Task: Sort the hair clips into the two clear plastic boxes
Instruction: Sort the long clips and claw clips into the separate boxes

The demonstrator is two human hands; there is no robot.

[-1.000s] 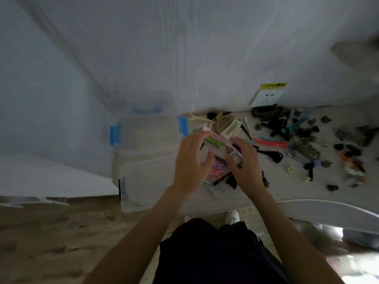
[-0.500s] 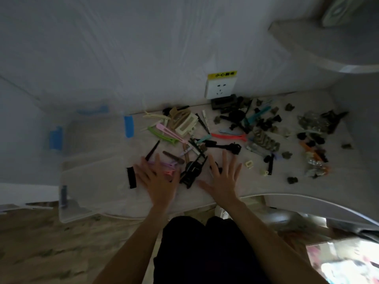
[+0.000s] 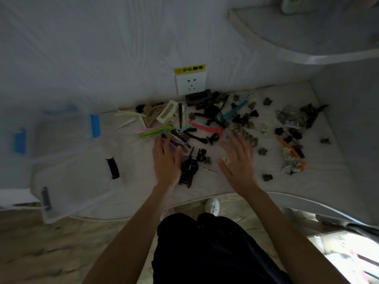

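Note:
Several hair clips lie scattered over the white table [image 3: 235, 181]: a green clip [image 3: 155, 132], a red clip [image 3: 205, 127], a teal clip [image 3: 232, 112], a cream rectangular clip [image 3: 166, 114] and a large black claw clip [image 3: 189, 170]. My left hand [image 3: 167, 160] hovers flat, fingers straight, over some purple clips. My right hand [image 3: 239, 160] is spread open above the table to the right of the black claw clip. Two clear plastic boxes stand at the left: a near one [image 3: 67, 181] holding a black clip [image 3: 112, 168], and a far one [image 3: 61, 130] with blue latches.
A wall socket [image 3: 190, 84] with a yellow label sits on the back wall. A white shelf [image 3: 307, 37] juts out at the upper right. The table's curved front edge [image 3: 297, 196] runs past my dark-clothed legs. Wooden floor lies below at the left.
The view has swung right and drawn closer. Both hands went from handling clips together to lying spread and apart, then the right hand drifted further right. A black clip now lies in the near box.

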